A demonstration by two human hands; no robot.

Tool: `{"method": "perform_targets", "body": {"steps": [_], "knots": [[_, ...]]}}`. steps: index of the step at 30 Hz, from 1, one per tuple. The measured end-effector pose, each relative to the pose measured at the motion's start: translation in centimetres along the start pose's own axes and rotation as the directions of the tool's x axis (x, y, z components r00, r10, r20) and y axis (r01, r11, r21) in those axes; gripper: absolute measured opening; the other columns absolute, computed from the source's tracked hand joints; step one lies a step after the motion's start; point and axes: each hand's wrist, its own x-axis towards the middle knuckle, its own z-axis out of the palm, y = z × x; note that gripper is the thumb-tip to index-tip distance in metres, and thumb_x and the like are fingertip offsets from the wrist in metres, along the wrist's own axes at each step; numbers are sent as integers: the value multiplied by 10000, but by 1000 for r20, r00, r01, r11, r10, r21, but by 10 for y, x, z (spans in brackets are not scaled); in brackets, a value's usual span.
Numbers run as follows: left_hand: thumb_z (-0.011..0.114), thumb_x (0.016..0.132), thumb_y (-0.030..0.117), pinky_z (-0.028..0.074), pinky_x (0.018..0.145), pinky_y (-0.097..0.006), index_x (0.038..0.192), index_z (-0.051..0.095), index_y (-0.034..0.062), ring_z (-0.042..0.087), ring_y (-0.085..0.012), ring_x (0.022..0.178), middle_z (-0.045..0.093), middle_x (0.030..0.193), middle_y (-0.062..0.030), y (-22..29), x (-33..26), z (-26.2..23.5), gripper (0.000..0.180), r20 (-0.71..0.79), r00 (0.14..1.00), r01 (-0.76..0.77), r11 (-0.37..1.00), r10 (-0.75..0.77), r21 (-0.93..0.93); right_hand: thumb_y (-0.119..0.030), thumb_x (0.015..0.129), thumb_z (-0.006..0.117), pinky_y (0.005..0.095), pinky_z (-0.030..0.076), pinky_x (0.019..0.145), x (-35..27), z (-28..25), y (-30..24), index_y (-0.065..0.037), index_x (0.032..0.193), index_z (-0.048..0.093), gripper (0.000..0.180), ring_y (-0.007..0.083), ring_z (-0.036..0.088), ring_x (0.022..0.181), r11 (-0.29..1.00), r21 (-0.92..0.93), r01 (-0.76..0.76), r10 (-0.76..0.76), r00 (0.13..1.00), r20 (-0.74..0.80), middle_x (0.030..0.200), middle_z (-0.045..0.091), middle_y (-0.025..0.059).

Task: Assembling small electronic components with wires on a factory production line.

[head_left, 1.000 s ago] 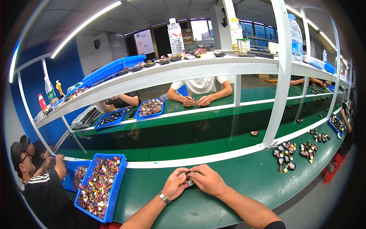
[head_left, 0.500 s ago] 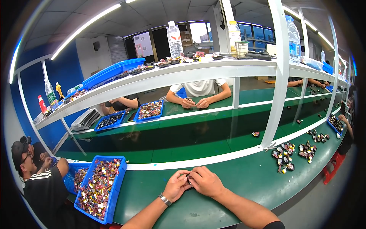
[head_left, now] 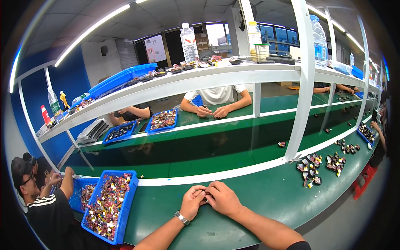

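My left hand (head_left: 192, 202) and my right hand (head_left: 223, 198) are pressed together over the green bench (head_left: 266, 200), fingertips meeting at a small part that stays almost wholly hidden between them. A watch sits on my left wrist. To my left stands a blue tray (head_left: 109, 204) full of small mixed-colour parts. To my right lie loose piles of small parts (head_left: 309, 169) on the green surface.
A person in a striped shirt (head_left: 41, 204) works at a second blue tray on my left. Across the white divider rail, a person in a white shirt (head_left: 216, 98) works opposite. A white shelf (head_left: 200, 81) above carries bottles and trays. White posts (head_left: 302, 83) stand on the right.
My hands stay joined in the same spot, with only small finger movement. The view has shifted slightly.
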Motion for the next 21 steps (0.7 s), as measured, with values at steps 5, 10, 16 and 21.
{"method": "perform_targets", "body": {"steps": [5,10,16,21], "knots": [[541,976,45,556,772,-272,1152,538,17,663,-136,929,678,1030,-75,-6,1,2,178,-37,996,-73,987,79,142,4,789,698,327,567,662,-3,5,12,-33,917,645,144,248,665,754,971,232,-49,52,999,-6,945,618,97],[533,961,-7,516,896,-271,1194,525,-23,623,-138,1030,644,1132,-114,0,-1,2,233,54,996,-73,988,66,137,9,790,696,322,561,652,-5,7,15,-33,914,647,140,234,666,745,945,304,-125,130,991,2,925,620,95],[547,945,-9,525,871,-273,1178,532,-8,623,-145,1022,649,1142,-101,-9,4,6,234,76,991,-123,969,109,216,-15,799,695,325,553,644,-10,-6,18,-43,930,655,140,235,662,747,952,288,-106,112,994,-4,944,622,92],[543,886,-62,588,797,-371,1052,541,-4,681,-254,896,654,1093,-171,6,13,3,176,-12,991,-128,982,131,140,-67,792,690,395,514,825,-10,-55,13,-65,995,653,206,290,614,974,982,157,-106,103,994,30,997,623,103]]}}
